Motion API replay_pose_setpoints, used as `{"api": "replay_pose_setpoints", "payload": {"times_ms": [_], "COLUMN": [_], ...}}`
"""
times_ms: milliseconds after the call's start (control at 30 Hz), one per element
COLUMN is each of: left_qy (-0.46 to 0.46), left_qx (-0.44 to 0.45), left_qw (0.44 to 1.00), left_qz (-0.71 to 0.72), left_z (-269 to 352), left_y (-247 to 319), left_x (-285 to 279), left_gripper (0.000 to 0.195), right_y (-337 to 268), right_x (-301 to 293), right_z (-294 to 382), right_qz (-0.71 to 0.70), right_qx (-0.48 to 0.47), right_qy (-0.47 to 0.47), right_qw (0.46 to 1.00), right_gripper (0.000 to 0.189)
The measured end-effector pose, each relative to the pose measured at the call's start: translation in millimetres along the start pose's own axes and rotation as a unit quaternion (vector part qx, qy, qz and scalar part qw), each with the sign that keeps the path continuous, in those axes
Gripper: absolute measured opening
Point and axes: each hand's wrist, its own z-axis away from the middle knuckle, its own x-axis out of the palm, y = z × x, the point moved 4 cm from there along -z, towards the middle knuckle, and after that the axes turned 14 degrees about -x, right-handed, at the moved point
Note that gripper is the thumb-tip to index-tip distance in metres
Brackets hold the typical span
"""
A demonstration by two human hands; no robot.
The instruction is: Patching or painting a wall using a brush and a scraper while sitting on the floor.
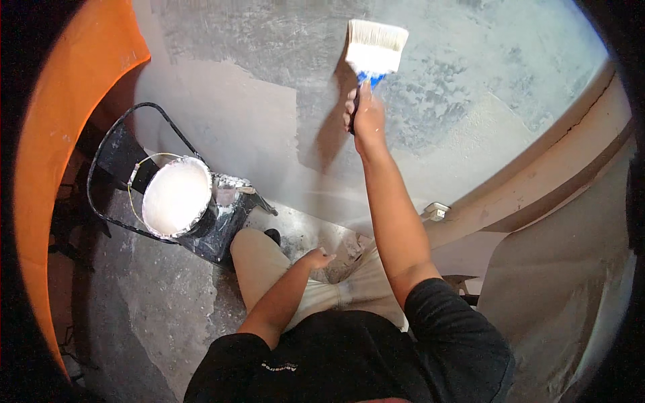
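My right hand (pixel 370 116) grips the dark handle of a wide flat paintbrush (pixel 375 50) in front of the grey wall (pixel 242 35). White paint coats the brush's lower bristles and part of its blue neck, and the bristles point up the wall. Whether the bristles touch the wall is hard to judge. My left hand (pixel 317 258) is low over my lap with its fingers partly curled. Nothing shows in it, though its palm is hidden. To the left, a bucket of white paint (pixel 177 196) sits on a paint-spattered black stand (pixel 216 242).
The stand has a black tubular frame (pixel 93 156) looping around the bucket. Orange sheeting (pixel 55 151) curves along the left side. A white electrical box (pixel 436 211) is low on the wall, near a cracked ledge (pixel 549 156). Grey cloth-like material (pixel 544 282) is at the right.
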Motion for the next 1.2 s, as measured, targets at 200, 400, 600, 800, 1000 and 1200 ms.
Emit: {"api": "replay_pose_setpoints", "payload": {"times_ms": [200, 400, 600, 800, 1000, 1200], "left_qy": [-0.03, -0.062, 0.008, -0.082, -0.06, -0.076], "left_qx": [-0.034, -0.029, 0.022, -0.041, -0.012, -0.003], "left_qw": [0.999, 0.997, 0.999, 0.996, 0.998, 0.997], "left_qz": [0.002, -0.024, -0.046, 0.018, 0.034, 0.026], "left_z": [35, 27, 13, 23, -13, 26], "left_y": [21, 17, 8, 22, -2, 46], "left_x": [-22, -18, -5, -5, -1, -16], "left_gripper": [0.064, 0.064, 0.059, 0.064, 0.066, 0.065], "right_y": [118, 222, 259, 129, -73, -134], "right_x": [-53, -92, -85, -87, -18, -15], "right_z": [37, 130, 237, 109, 34, 55], "right_qz": [0.131, 0.251, -0.144, -0.218, -0.386, -0.351], "right_qx": [0.031, 0.118, 0.448, 0.279, 0.133, 0.062], "right_qy": [0.076, 0.052, 0.117, 0.065, -0.048, -0.113], "right_qw": [0.988, 0.959, 0.875, 0.933, 0.911, 0.927], "right_gripper": [0.057, 0.061, 0.036, 0.015, 0.017, 0.024]}}
